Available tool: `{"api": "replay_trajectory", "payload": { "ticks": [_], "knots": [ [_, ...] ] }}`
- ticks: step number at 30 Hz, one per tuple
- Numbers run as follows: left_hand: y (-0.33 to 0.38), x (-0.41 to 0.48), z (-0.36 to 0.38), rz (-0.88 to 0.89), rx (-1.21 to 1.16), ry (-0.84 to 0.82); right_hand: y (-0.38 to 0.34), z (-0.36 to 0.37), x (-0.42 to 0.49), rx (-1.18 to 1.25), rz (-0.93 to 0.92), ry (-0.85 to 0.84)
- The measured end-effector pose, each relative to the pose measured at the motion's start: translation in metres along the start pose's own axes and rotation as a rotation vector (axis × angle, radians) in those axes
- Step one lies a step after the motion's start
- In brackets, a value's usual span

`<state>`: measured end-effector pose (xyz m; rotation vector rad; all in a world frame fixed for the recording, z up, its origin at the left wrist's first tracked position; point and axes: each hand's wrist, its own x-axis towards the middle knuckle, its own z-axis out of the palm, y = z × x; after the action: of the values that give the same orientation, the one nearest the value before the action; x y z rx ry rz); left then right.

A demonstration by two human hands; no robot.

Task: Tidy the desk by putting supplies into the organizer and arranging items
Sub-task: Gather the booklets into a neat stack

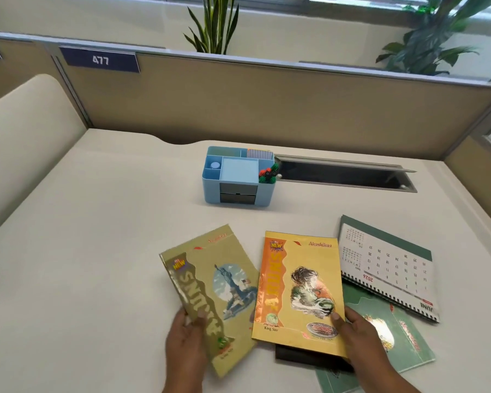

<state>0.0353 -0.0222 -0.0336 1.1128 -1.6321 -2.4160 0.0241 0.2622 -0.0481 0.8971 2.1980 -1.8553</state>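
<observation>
Two notebooks sit in a person's hands above a cream desk (97, 222); we see the left hand (186, 336) gripping the olive notebook (210, 293) at its near corner, thumb curled over the cover, the book tilted leftward; the right hand (360, 333) pinches the orange notebook (298, 287) at its near right corner, thumb on top; the two covers lie side by side, and we cannot tell whether their inner edges touch; beneath the orange one we make out a black flat item (309, 361) and a green notebook (403, 341), both partly covered; a spiral desk calendar (389, 268) lies flat just right of them; farther back, well apart from the hands, stands the blue organizer (238, 177), against the left end of a cable slot (343, 177); pens with red and green caps (268, 174) fill its right compartment; behind it a tan partition carries a label reading 477 (101, 60)
</observation>
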Motion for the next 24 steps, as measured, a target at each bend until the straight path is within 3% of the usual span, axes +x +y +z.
{"api": "replay_trajectory", "payload": {
  "ticks": [3, 6, 16, 24],
  "knots": [
    [0.035, 0.009, -0.02, 0.154, 0.074, 0.095, -0.001, 0.0, 0.0, -0.016, 0.005, -0.006],
    [0.068, 0.01, -0.033, 0.221, 0.092, 0.071, -0.002, 0.002, -0.002, -0.054, -0.015, -0.015],
    [0.082, -0.024, 0.003, 0.053, -0.014, -0.347, -0.047, 0.014, -0.02, 0.004, -0.131, -0.164],
    [0.063, -0.037, 0.029, 0.089, 0.134, -0.333, -0.08, 0.028, -0.047, 0.29, -0.03, -0.344]
  ]
}}
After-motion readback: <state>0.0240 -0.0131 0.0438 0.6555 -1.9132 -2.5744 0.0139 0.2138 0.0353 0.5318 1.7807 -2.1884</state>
